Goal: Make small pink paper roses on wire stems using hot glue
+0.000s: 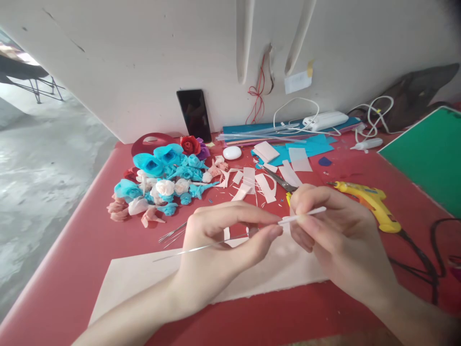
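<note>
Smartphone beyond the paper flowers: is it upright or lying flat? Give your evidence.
Upright: the smartphone rises from the red table against the white wall, its dark screen facing the camera.

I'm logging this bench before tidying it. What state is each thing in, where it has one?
Left hand: pinching
Thin silver metal wire: held, nearly straight
Right hand: pinching
Narrow white paper strip: held
Black rectangular phone: propped upright, screen dark
Yellow plastic glue gun: lying down; on or off unclear
Yellow-handled metal scissors: partly hidden; open or shut unclear
Cream paper sheet: spread flat
Thin red cord: tied, hanging
</note>
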`<state>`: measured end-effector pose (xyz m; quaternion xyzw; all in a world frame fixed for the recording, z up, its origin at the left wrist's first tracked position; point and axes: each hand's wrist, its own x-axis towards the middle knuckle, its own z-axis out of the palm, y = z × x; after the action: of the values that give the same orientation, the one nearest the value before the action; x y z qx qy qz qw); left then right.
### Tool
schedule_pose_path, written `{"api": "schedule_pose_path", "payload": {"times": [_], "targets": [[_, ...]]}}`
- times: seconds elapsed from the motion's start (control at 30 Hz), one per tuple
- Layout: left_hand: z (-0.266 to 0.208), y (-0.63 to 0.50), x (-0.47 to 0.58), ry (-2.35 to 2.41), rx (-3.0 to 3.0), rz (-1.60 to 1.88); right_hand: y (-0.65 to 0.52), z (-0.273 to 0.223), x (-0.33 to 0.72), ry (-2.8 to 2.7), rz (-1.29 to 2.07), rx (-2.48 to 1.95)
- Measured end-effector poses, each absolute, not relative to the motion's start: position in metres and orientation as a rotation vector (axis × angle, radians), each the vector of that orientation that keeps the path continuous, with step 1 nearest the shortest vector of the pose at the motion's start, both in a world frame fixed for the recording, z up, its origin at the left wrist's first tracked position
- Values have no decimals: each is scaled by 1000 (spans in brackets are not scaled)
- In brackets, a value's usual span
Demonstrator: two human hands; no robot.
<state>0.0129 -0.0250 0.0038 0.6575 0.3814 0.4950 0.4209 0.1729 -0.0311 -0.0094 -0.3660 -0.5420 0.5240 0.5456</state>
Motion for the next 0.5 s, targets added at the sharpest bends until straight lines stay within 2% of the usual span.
{"api": "schedule_pose_path", "payload": {"times": [0.3, 0.5], "targets": [[-1, -22, 11, 871, 1695, 1277, -32, -8, 182, -1213, 1229, -961], [-16, -12, 11, 1007, 2008, 937, -31, -8, 182, -1206, 1191, -997]]}}
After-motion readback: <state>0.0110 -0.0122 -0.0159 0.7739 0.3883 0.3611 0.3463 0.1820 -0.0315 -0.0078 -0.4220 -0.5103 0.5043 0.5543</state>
